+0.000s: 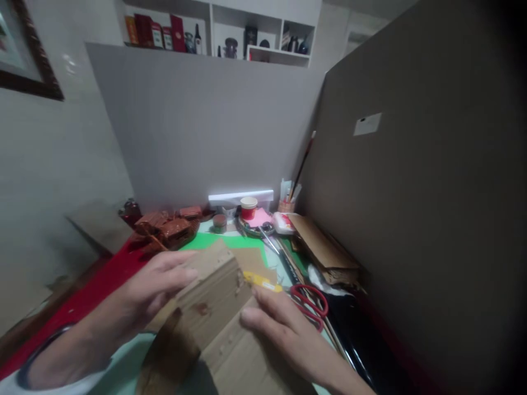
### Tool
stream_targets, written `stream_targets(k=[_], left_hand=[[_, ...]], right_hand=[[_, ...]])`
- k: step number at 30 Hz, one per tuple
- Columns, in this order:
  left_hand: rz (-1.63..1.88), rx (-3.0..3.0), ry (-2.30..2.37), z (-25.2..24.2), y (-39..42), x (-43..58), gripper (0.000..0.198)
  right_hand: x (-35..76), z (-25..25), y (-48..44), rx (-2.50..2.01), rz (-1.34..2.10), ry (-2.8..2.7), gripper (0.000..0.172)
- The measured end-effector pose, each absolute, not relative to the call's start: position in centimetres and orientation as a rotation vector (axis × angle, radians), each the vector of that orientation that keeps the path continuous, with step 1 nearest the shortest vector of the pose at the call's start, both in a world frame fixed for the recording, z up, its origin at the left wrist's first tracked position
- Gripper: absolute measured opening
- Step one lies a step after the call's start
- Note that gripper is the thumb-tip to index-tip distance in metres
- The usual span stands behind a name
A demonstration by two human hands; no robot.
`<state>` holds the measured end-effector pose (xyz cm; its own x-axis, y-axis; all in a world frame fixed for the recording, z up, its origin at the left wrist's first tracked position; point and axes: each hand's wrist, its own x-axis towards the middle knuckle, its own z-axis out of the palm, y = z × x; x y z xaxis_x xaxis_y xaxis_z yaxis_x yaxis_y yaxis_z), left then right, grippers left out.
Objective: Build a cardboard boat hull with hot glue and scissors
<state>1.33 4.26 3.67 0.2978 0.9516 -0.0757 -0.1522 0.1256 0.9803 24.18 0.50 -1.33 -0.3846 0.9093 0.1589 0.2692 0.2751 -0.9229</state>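
A wooden box-like piece (218, 312) with a knot and small holes along its edges is tilted near the front middle of the table. My left hand (162, 280) holds its upper left side, thumb and fingers resting against the wood. On the right, my right hand (280, 329) grips the lower wooden part, its thumb and index finger at the edge. A yellow cutter (261, 281) lies just beyond my right fingertips. Red-handled scissors (310, 304) are to the right of that hand. The underside of the box is hidden.
Brown wrapped bundles (171, 227) sit at the back left. A red and white paper cup (248, 208), a pink paper and a brush holder (287, 204) stand at the back. Cardboard (323, 247) lies at the right, beside a black glossy object (362, 334). Grey panels (214, 126) enclose the table.
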Motion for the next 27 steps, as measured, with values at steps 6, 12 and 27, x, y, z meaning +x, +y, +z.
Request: stream_targets(k=[6,12,27], left_hand=[[0.912,1.179,0.740,3.2,4.3,2.2,0.024],[1.052,1.318,0.807,2.9,3.6,2.1,0.023],[1.241,1.654,0.778,3.6,2.9,1.0,0.014]], right_hand=[[25.0,-2.6,1.7,-1.238,0.717,-1.766,0.028],[24.5,-0.8,1.0,-1.083,0.133,-1.744,0.022],[20.5,3.0,0.8,-0.858,-0.532,-1.786,0.034]])
